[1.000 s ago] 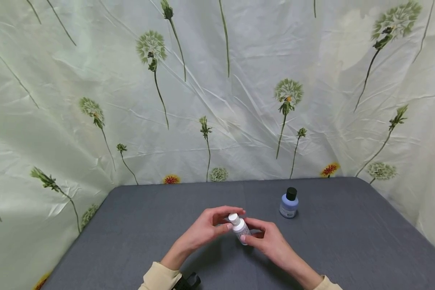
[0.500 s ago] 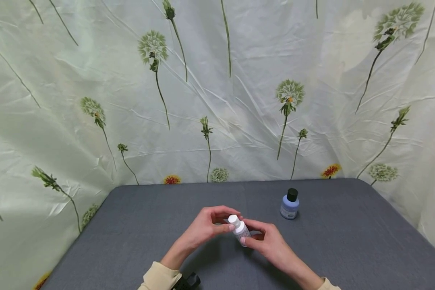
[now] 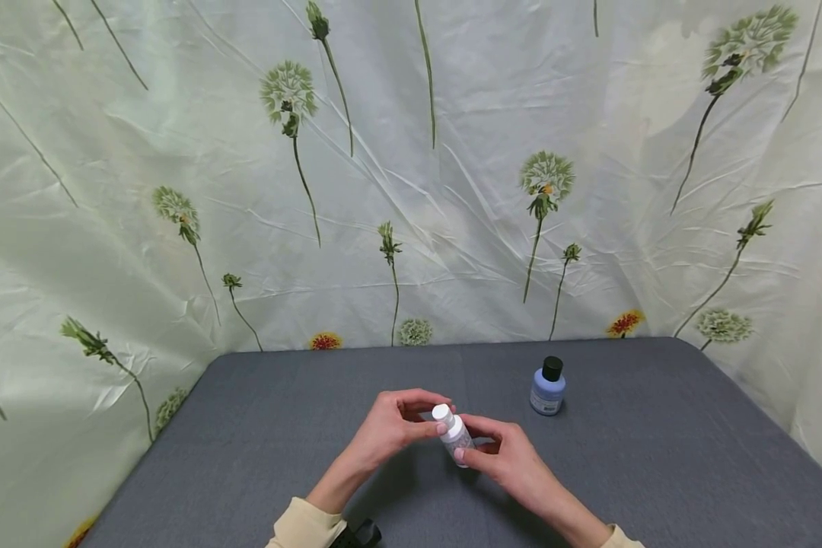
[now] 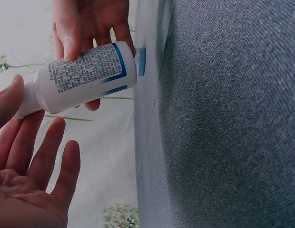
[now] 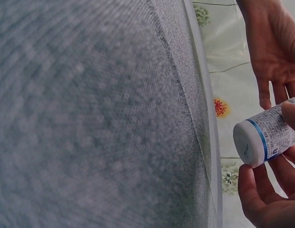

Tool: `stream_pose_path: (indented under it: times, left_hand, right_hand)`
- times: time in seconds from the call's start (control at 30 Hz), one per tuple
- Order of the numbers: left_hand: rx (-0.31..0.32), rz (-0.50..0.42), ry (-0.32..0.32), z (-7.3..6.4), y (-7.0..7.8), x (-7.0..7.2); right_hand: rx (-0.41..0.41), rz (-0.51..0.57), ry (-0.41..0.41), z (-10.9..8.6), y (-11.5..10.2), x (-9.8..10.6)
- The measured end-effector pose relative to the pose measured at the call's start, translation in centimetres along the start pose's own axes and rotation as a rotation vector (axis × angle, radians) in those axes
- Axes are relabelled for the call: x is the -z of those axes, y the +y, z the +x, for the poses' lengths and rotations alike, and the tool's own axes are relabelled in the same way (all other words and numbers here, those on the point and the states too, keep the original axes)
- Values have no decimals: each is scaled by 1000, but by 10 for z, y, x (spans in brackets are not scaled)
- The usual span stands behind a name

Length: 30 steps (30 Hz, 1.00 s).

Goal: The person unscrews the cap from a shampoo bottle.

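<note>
Head view: one small white cylindrical bottle (image 3: pixel 459 444) with a white cap (image 3: pixel 442 412), lower centre of the frame, tilted, its cap toward the upper left, held between two bare hands. Left hand (image 3: pixel 389 428), left of the bottle: thumb and forefingers pinched about the cap, the remaining fingers extended and apart in the left wrist view. Right hand (image 3: pixel 503 449), right of the bottle: thumb on the printed side, fingers bent around the body from behind, a firm hold. Bottle label, left wrist view: dense dark print with a blue border near the base. Bottle base, right wrist view: white underside exposed at right of the frame, raised off the table. One light-blue round-shouldered bottle (image 3: pixel 546 393) with a black cap (image 3: pixel 552 368), right of centre, upright, apart from both hands. One table with a dark grey fabric-like surface (image 3: pixel 281 418), across the lower frame. One pale glossy curtain (image 3: pixel 452 190) printed with green dandelions and red-orange flowers, behind. Cream sleeves (image 3: pixel 307 524), bottom edge; black object (image 3: pixel 363 534) at the left wrist, partly cropped.
</note>
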<state>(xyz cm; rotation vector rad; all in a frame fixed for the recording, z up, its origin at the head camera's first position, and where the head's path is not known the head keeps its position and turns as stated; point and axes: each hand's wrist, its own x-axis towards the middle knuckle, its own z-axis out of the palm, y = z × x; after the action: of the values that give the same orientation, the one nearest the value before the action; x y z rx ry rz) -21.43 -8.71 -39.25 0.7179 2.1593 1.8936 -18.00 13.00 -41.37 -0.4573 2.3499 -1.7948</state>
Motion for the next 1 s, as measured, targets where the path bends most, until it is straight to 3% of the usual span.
stream_pose_path:
  times: [0.17,0.4,0.6,0.77,1.0]
  left_hand:
    - [-24,30,-13,1,-1,0]
    - [-116,30,-124,2,-4,3]
    - [-97,-31,-169,-1,-2,4]
    - [-60,-22,-130,-1,-2,4]
    - [-56,64,-35,0,-1,3]
  right_hand:
    - [-11,0,0,1,0,0]
    - [-13,-6,7,2,1,0]
    - [-31,-15,11,3,1,0]
    - [-24,-13,9,2,0,0]
    - [5,-4,6,1,1,0]
